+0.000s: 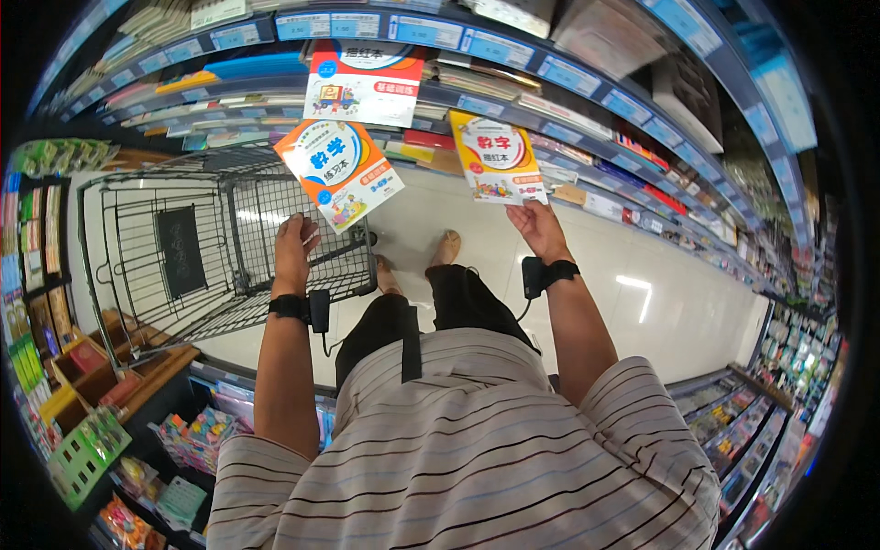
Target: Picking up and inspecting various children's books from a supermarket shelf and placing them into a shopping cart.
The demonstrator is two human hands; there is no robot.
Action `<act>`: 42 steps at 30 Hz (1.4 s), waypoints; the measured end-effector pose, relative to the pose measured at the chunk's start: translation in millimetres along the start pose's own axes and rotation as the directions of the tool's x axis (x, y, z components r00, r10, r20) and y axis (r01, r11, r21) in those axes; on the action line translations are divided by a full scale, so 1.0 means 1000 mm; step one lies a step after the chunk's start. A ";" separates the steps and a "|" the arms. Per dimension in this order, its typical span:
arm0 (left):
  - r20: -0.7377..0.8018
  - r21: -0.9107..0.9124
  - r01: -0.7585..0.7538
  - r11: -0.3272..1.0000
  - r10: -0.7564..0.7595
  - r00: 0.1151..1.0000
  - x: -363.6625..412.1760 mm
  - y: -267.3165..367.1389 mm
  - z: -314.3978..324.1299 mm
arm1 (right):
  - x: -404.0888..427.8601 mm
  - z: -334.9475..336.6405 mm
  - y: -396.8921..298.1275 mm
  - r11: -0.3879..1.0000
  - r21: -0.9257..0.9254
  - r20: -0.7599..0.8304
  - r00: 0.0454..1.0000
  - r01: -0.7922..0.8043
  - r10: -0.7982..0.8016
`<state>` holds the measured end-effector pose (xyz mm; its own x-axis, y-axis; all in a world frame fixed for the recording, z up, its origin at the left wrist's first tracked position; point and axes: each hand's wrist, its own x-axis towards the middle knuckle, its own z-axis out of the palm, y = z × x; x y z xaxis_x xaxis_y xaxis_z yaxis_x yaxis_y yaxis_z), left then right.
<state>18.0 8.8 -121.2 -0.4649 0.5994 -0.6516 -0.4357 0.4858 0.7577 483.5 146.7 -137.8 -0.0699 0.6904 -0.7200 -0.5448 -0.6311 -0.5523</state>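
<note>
My left hand [297, 240] is beside the lower left edge of an orange and white workbook [340, 175], its fingers slightly curled; whether they touch the workbook cannot be told. This workbook is tilted and overlaps the view of the shopping cart. My right hand [540, 223] has its fingertips at the bottom edge of a yellow and white workbook [498, 158], gripping it, and another sheet or booklet edge shows behind it. A red and white workbook [364, 89] stands upright against the shelves, just above the orange one. Each wrist wears a black strap with a small box.
Shelves [426, 31] packed with books and blue-edged price labels curve across the front and right. A black wire shopping cart [185, 251] stands at the left. Wooden bins [89, 364] and packaged goods [199, 436] lie at lower left, with a display rack [729, 426] at lower right.
</note>
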 end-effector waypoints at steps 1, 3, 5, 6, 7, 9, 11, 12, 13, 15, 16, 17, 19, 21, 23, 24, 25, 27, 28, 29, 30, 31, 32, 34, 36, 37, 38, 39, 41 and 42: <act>0.017 0.010 0.002 1.000 -0.002 1.000 -0.003 0.000 -0.001 | -0.011 -0.004 -0.001 0.999 -0.039 0.033 0.999 -0.009 0.010; 0.033 0.014 0.019 1.000 -0.019 0.999 -0.009 0.000 -0.002 | -0.032 -0.011 -0.003 0.998 -0.065 0.021 1.000 -0.021 0.023; 0.073 0.048 0.031 0.998 -0.035 0.997 -0.013 0.000 -0.003 | -0.052 -0.018 -0.003 0.994 -0.104 0.143 0.989 -0.027 0.042; 0.129 0.067 0.024 0.997 -0.032 0.991 -0.015 0.001 0.001 | -0.059 -0.020 -0.002 0.995 -0.099 0.134 0.990 -0.024 0.038; 0.184 0.084 0.016 0.996 -0.031 0.982 -0.018 0.002 0.004 | -0.066 -0.022 -0.001 0.992 -0.125 0.150 0.987 -0.028 0.047; 0.235 0.096 0.042 0.995 -0.063 0.970 -0.023 0.007 0.012 | -0.082 -0.020 0.000 0.989 -0.146 0.161 0.985 -0.031 0.054; 0.392 0.112 0.050 0.992 -0.090 0.916 -0.028 0.010 0.017 | -0.099 -0.004 0.000 0.976 -0.215 0.207 0.975 -0.041 0.086; 0.451 0.117 0.057 0.992 -0.104 0.887 -0.035 0.016 0.028 | -0.107 -0.001 -0.001 0.977 -0.211 0.199 0.977 -0.039 0.082; 0.445 0.116 0.058 0.992 -0.104 0.889 -0.041 0.020 0.032 | -0.110 0.006 0.000 0.969 -0.242 0.216 0.972 -0.042 0.096; 0.613 0.152 0.057 0.987 -0.140 0.778 -0.052 0.028 0.042 | -0.116 0.018 0.001 0.961 -0.274 0.235 0.966 -0.044 0.111; 0.631 0.199 0.029 0.980 -0.151 0.761 -0.061 0.034 0.048 | -0.118 0.024 0.003 0.954 -0.295 0.250 0.960 -0.051 0.129; 0.625 0.196 0.031 0.980 -0.149 0.767 -0.067 0.037 0.051 | -0.119 0.030 0.005 0.947 -0.316 0.266 0.953 -0.058 0.147; 0.704 0.217 0.031 0.976 -0.178 0.687 -0.075 0.040 0.047 | -0.120 0.049 0.010 0.944 -0.321 0.293 0.941 -0.073 0.172; 0.717 0.200 0.052 0.978 -0.182 0.673 -0.079 0.039 0.042 | -0.121 0.067 0.017 0.941 -0.326 0.319 0.928 -0.085 0.194; 0.727 0.171 0.097 0.980 -0.192 0.660 -0.086 0.040 0.038 | -0.122 0.083 0.025 0.925 -0.367 0.354 0.904 -0.102 0.240; 0.721 0.163 0.095 0.982 -0.185 0.668 -0.089 0.039 0.035 | -0.122 0.092 0.027 0.922 -0.374 0.360 0.900 -0.103 0.247; 0.706 0.138 0.089 0.986 -0.161 0.690 -0.092 0.038 0.032 | -0.124 0.099 0.030 0.911 -0.399 0.370 0.891 -0.101 0.261; 0.683 0.102 0.081 0.991 -0.129 0.719 -0.094 0.036 0.022 | -0.124 0.112 0.038 0.896 -0.433 0.385 0.878 -0.100 0.284; 0.659 0.054 0.107 0.993 -0.116 0.743 -0.092 0.033 0.017 | -0.124 0.118 0.042 0.893 -0.436 0.408 0.859 -0.113 0.308; 0.635 0.005 0.131 0.991 -0.104 0.765 -0.091 0.030 0.013 | -0.123 0.123 0.045 0.890 -0.439 0.430 0.840 -0.126 0.331; 0.628 -0.004 0.130 0.992 -0.099 0.772 -0.091 0.028 0.009 | -0.122 0.126 0.049 0.885 -0.447 0.433 0.835 -0.128 0.339; 0.616 -0.024 0.120 0.993 -0.079 0.784 -0.090 0.027 0.005 | -0.120 0.129 0.053 0.871 -0.472 0.444 0.816 -0.138 0.370; 0.604 -0.044 0.109 0.993 -0.060 0.795 -0.090 0.025 0.002 | -0.119 0.131 0.056 0.856 -0.496 0.454 0.797 -0.147 0.400; 0.557 -0.055 0.086 0.995 -0.041 0.829 -0.089 0.023 -0.003 | -0.118 0.139 0.063 0.841 -0.522 0.469 0.774 -0.145 0.425; 0.509 -0.061 0.062 0.996 -0.022 0.860 -0.089 0.021 -0.008 | -0.119 0.149 0.068 0.810 -0.572 0.498 0.731 -0.128 0.467; 0.486 -0.122 0.048 0.991 0.017 0.874 -0.089 0.020 -0.012 | -0.119 0.155 0.070 0.807 -0.578 0.502 0.725 -0.126 0.472; 0.460 -0.181 0.033 0.983 0.055 0.886 -0.088 0.019 -0.016 | -0.118 0.163 0.072 0.813 -0.567 0.527 0.700 -0.132 0.482; 0.454 -0.185 0.028 0.982 0.060 0.889 -0.087 0.020 -0.021 | -0.118 0.169 0.073 0.820 -0.555 0.551 0.677 -0.140 0.489; 0.403 -0.202 -0.006 0.979 0.089 0.911 -0.083 0.025 -0.036 | -0.112 0.184 0.072 0.790 -0.608 0.541 0.687 -0.078 0.485; 0.417 -0.257 -0.011 0.966 0.121 0.901 -0.085 0.032 -0.040 | -0.109 0.192 0.071 0.823 -0.556 0.574 0.662 -0.118 0.482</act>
<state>12.6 -52.3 -43.3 -0.1501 0.8639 -0.4808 -0.6144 0.2995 0.7300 291.9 94.0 -17.9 -0.7882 0.3560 -0.5019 0.0243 -0.7971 -0.6034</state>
